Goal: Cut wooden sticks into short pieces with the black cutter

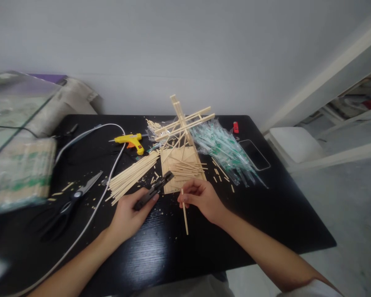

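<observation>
**Stick tower, hands on the bench**

My right hand [200, 198] is pinching a single stick [184, 214] at the front edge of the tower's flat base [173, 159]. The stick points down and back towards me. My left hand [128, 214] is wrapped around the black cutter [154, 189], and its nose touches the base's front left corner. The loose sticks [131, 175] are left of the base, and the wrappers [225, 150] are right of it. Their green print is too blurry to read.
</observation>
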A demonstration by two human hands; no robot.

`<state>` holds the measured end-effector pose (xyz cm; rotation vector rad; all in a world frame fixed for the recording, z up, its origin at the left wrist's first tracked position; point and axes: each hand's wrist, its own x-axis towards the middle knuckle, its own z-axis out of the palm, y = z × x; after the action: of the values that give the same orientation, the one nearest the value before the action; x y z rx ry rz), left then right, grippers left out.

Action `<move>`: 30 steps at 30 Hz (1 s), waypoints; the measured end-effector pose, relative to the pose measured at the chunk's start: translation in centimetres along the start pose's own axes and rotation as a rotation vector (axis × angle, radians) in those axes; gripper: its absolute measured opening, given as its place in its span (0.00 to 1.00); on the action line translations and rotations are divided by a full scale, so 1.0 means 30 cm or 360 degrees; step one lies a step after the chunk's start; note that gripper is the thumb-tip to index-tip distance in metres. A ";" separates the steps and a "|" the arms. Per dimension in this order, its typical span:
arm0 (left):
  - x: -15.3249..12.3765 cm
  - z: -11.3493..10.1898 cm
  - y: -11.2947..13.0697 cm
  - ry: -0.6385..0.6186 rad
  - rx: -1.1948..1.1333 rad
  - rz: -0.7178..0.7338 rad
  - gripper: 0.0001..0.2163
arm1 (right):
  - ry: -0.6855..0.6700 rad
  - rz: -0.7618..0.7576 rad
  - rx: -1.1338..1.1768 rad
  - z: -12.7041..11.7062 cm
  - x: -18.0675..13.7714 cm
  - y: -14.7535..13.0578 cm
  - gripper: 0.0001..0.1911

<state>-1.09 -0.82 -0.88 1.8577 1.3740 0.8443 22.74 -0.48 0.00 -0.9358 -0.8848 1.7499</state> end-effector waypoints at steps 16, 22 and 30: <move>0.004 -0.025 -0.014 0.0040 0.0756 0.0381 0.15 | -0.0091 -0.0003 -0.0075 0.007 -0.004 -0.010 0.14; 0.006 -0.024 -0.010 0.0003 0.0775 0.0400 0.17 | -0.0126 0.0046 -0.0156 0.009 -0.011 -0.024 0.14; 0.000 -0.020 -0.012 -0.0034 0.0777 0.0359 0.18 | -0.0058 0.0071 -0.0136 0.012 -0.011 -0.019 0.17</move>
<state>-1.78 -0.65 -0.83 2.4220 1.4688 0.6270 22.74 -0.66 0.73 -0.9883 -0.9754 1.7837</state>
